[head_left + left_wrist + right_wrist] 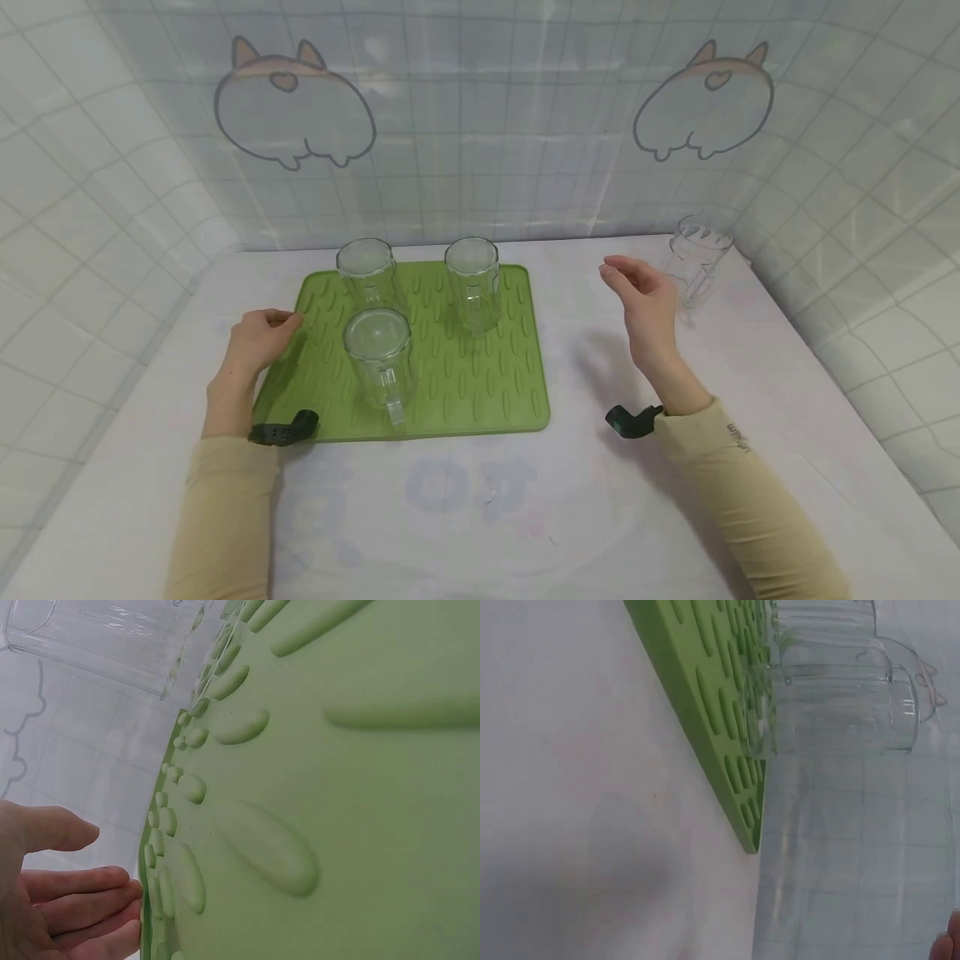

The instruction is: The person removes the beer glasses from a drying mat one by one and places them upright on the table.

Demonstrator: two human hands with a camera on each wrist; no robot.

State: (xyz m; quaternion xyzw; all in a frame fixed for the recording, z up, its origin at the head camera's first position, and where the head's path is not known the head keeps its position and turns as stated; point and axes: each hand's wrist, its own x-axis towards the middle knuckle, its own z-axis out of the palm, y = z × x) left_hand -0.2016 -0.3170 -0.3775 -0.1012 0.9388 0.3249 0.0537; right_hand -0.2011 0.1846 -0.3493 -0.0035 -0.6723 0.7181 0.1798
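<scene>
Three clear glass mugs stand on a green ridged mat (487, 396): one at the back left (366, 275), one at the back right (472, 279), one in front (378, 358). Their handles face the near side. My left hand (261, 337) is by the mat's left edge, empty; in the left wrist view its fingers (82, 907) are extended with the thumb apart. My right hand (651, 312) is raised right of the mat, holding nothing. Just behind it, another clear glass (701, 246) stands, partly hidden by the hand. Only fingertips (945, 946) show in the right wrist view.
A white cloth (585, 517) with faint printing covers the table. Tile-patterned walls (495, 125) rise at the back and both sides, with cartoon animal drawings (296, 108) on the back one. Black wrist cameras (633, 422) jut from both sleeves.
</scene>
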